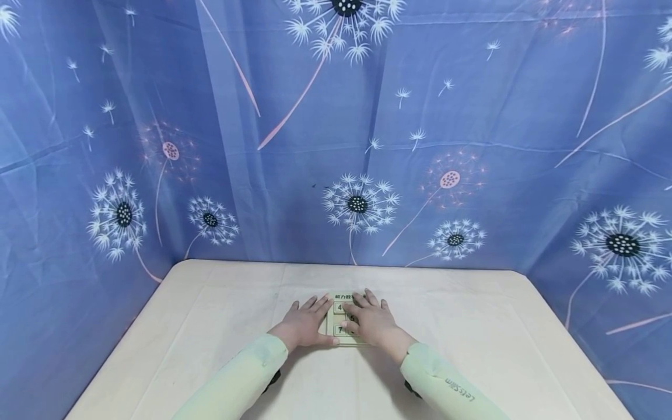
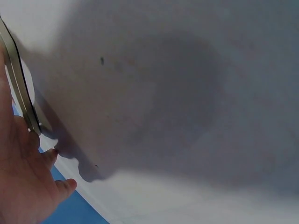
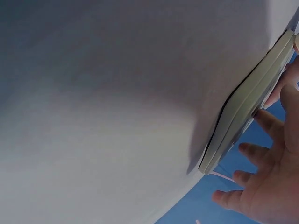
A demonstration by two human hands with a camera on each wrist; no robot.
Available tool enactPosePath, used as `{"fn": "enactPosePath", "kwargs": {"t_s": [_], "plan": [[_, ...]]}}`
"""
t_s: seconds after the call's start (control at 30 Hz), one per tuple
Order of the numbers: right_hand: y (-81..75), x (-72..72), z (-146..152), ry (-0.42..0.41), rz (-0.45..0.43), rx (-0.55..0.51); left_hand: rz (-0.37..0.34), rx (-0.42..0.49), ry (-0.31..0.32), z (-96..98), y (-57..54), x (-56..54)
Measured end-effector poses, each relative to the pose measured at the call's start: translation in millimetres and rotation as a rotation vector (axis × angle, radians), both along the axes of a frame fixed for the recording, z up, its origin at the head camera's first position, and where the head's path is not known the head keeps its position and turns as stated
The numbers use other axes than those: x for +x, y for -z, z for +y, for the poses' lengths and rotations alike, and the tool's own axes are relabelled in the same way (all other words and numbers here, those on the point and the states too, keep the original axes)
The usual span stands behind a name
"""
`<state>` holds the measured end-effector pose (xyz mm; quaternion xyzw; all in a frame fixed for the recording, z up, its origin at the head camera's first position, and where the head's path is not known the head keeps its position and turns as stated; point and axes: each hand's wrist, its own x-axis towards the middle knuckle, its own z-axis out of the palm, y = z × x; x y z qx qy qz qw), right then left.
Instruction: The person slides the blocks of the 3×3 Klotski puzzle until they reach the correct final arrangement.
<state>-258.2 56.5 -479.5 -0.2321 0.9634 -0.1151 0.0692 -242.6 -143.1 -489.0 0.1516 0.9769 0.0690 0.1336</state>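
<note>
A pale green number puzzle board (image 1: 352, 341) lies flat on the table between both hands, with numbered tiles such as a 4 tile (image 1: 338, 307) and a 7 tile (image 1: 339, 331) on its face. My left hand (image 1: 304, 324) rests against the board's left side, fingers straight and spread, thumb at the lower left corner. In the left wrist view the board's edge (image 2: 21, 79) runs along those fingers. Over the board's right part reaches my right hand (image 1: 374, 324), its fingertips on the tiles, hiding several of them. The right wrist view shows the board's thick side (image 3: 243, 102) beside the spread fingers.
The board stands on a cream-coloured table (image 1: 220, 303) with rounded far corners. A blue curtain (image 1: 294, 204) printed with dandelions hangs behind it and along both sides. Pale green sleeves (image 1: 241, 373) cover both forearms.
</note>
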Motion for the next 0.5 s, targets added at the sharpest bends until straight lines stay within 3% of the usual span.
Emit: {"fn": "enactPosePath", "kwargs": {"t_s": [0.5], "plan": [[-3.3,8.6,4.2,-0.024,-0.001,-0.009,0.010,-0.007,0.004,1.5,-1.4,1.2]]}}
